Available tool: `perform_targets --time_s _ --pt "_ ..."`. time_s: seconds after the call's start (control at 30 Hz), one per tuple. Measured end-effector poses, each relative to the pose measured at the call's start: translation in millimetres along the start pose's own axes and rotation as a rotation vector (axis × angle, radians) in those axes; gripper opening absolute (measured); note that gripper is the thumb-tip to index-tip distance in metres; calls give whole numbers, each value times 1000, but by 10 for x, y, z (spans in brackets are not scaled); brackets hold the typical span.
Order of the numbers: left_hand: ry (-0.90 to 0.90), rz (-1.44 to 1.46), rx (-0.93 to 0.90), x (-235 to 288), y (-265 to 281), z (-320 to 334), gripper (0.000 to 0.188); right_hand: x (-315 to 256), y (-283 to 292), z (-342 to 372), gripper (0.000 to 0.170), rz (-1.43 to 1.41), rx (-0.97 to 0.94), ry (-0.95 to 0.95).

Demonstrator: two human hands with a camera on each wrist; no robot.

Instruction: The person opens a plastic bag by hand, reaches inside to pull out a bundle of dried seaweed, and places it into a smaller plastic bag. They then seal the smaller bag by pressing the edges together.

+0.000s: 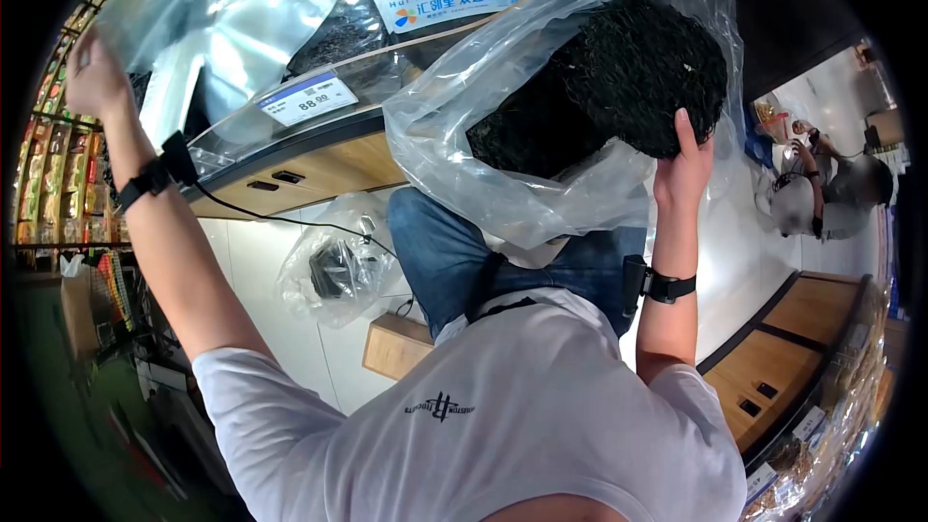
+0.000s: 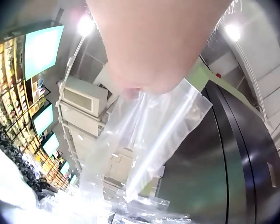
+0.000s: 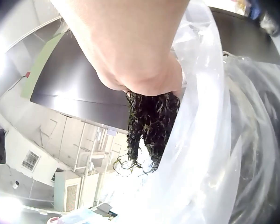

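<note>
We are gripping a dark stringy bundle (image 1: 643, 72) over an open bag and holding up clear plastic.

Our right hand (image 1: 684, 162) is clamping the near edge of the bundle, its thumb lying over the dark strands, and the bundle is resting at the mouth of the large clear bag (image 1: 430, 111), beside more dark strands (image 1: 527, 140) that are lying inside. Our left hand (image 1: 97, 82) is reaching out to the far left, raised and blurred in the head view; the left wrist view is showing its fingertips pinched together on a clear plastic sheet (image 2: 161, 130) that is hanging down. Between our hands, a price label (image 1: 307, 101) reading 88.00 is sitting on the edge of the display counter (image 1: 338, 130), near packed bags with a blue-lettered banner (image 1: 449, 2). A smaller clear bag (image 1: 362, 280) is lying on the floor below.
</note>
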State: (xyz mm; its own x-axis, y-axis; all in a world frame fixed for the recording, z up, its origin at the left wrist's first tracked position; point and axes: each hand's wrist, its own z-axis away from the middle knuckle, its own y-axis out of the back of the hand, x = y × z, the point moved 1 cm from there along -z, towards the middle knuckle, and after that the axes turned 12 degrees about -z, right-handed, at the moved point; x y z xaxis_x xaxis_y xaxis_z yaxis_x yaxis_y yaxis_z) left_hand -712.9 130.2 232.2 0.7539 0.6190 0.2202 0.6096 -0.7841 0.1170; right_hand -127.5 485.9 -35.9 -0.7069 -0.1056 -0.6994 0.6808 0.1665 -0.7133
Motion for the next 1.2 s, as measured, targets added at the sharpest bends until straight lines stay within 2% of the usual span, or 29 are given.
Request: perform_targets --time_s 0.07,0.1,0.13,0.2,0.23,0.27,0.33,0.37,0.4,0.43,0.47,0.5,0.53,0.6,0.63,0.7,0.73,0.83,0.97,1.07,1.1,1.13,1.2 --pt "-36 193 196 13 -121 -202 17 -13 2 -22 45 20 -21 11" --pt "56 560 249 102 -154 -356 15 -18 -2 -32 45 22 -13 16" --pt "68 1071 174 162 -136 -439 15 -23 -5 -33 45 30 9 23" --pt "-202 -85 358 520 -18 -291 17 -20 17 -23 44 43 48 28" --pt "-563 -295 484 540 -3 -286 25 -15 28 -25 44 36 41 30" --pt "-556 -184 314 91 -229 -415 32 -14 42 -20 44 28 34 31" --pt "-717 9 117 539 -223 178 32 -9 36 -21 43 36 53 43" --pt "-609 522 -274 111 -544 251 34 -4 38 -4 43 44 60 48" --pt "-475 496 -458 211 -514 475 32 1 38 -5 43 45 69 51" --pt "109 966 -719 83 -572 682 36 -1 35 -7 43 43 74 41" --pt "-667 385 -549 138 -586 905 37 0 40 -1 43 43 79 27" --pt "-157 647 -794 327 -520 1210 27 6 43 -13 43 45 85 31" --pt "-815 50 -534 202 -624 1338 26 20 48 -34 43 43 86 38" --pt "-775 -222 -777 105 -621 1608 30 46 55 -30 42 47 98 40" --pt "-778 -216 -779 78 -596 1695 30 41 29 -37 43 36 85 51" --pt "-588 -121 -1152 45 -556 1812 54 38 2 -49 43 26 74 68" --pt "-592 -115 -1150 31 -522 1809 54 35 -5 -56 43 20 72 73" --pt "-567 -157 -1195 -27 -468 1774 72 51 -28 -37 43 4 81 92" --pt "-585 -126 -1162 149 -293 1612 80 92 -55 -9 42 -18 78 90" --pt "-565 -154 -1099 297 -158 1511 82 98 -116 58 43 -14 88 76" --pt "-576 -156 -982 475 -58 1491 75 96 -98 56 44 2 79 66" --pt "-576 -148 -975 667 48 1502 75 92 -93 64 44 3 79 76" --pt "-23 452 -1060 1323 373 1539 60 94 -91 80 41 3 80 49"
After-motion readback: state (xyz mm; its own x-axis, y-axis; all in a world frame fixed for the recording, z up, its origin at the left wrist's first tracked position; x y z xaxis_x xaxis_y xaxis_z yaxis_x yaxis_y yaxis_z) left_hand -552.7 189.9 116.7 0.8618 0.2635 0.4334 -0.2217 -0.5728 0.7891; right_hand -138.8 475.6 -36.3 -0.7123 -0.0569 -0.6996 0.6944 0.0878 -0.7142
